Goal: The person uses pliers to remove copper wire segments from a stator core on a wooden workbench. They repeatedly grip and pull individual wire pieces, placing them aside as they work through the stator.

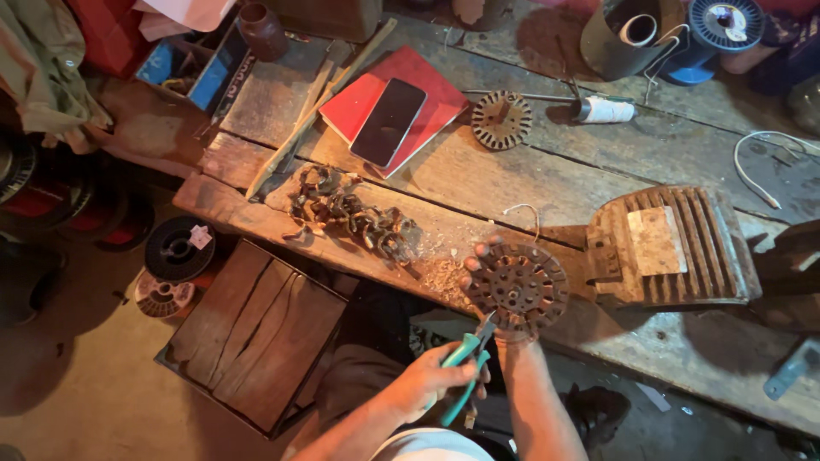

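Stator core (518,286) on fingers (480,250); pliers (465,363) below.

I am wearing nothing on my forearms or hands (427,380); a pale, light-coloured garment is showing at bottom centre.

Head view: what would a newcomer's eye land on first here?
First, the round rusty slotted metal disc at the front edge of the worn wooden workbench, gripped by the right hand while the left hand brings teal-handled pliers to its lower rim. Next, the black smartphone lying on a red notebook further back, and the heap of pulled copper wire coils to the disc's left.
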